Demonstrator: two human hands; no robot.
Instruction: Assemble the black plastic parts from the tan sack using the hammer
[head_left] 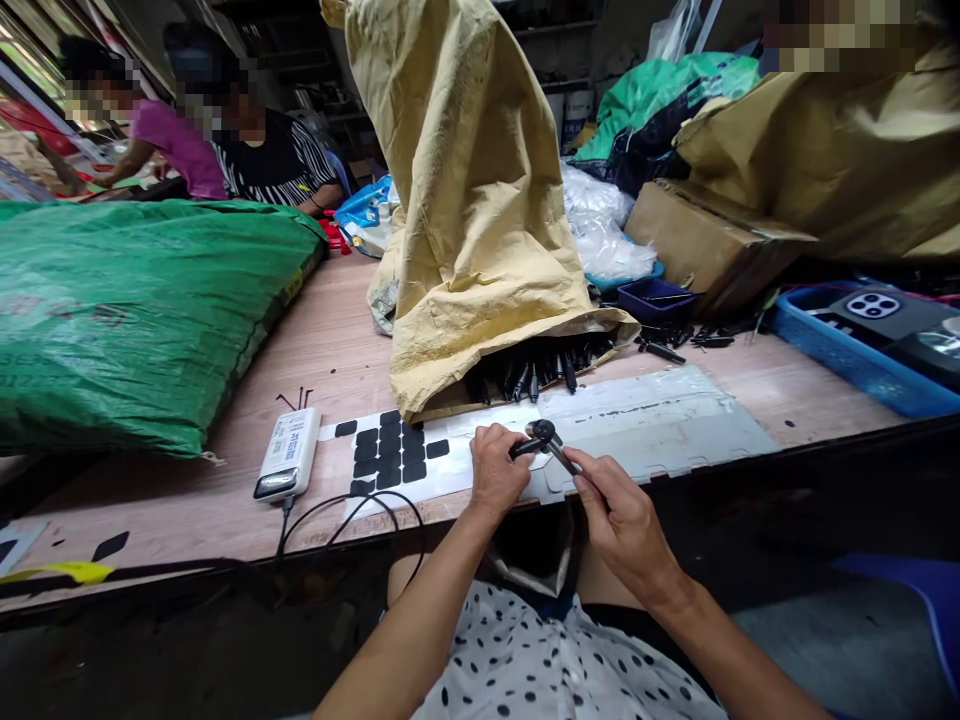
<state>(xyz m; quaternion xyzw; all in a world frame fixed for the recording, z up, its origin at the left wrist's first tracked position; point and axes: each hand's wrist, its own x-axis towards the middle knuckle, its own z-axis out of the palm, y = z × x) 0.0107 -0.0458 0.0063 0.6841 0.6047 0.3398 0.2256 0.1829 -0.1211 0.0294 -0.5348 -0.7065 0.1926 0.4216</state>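
Just above the table's front edge, my left hand (499, 467) is closed on one end of a black part with a round head (541, 430). My right hand (622, 520) pinches a slim grey bar (562, 457) that runs up to that round head. Whether bar and head are one hinged piece, I cannot tell. Beneath the hands lies a grey sheet (652, 420). Left of my left hand, a white sheet (442, 487) carries rows of black rounded squares (389, 450). Behind the hands, a tan sack (480, 230) opens toward me, with several black parts (534, 378) at its mouth.
A white power bank (289, 450) with a black cable (341, 497) lies at left, before a large green sack (135, 320). To the right are a blue tray (847, 350) holding a phone, a cardboard box (712, 240) and a dark blue tray (656, 300). Two people sit far left.
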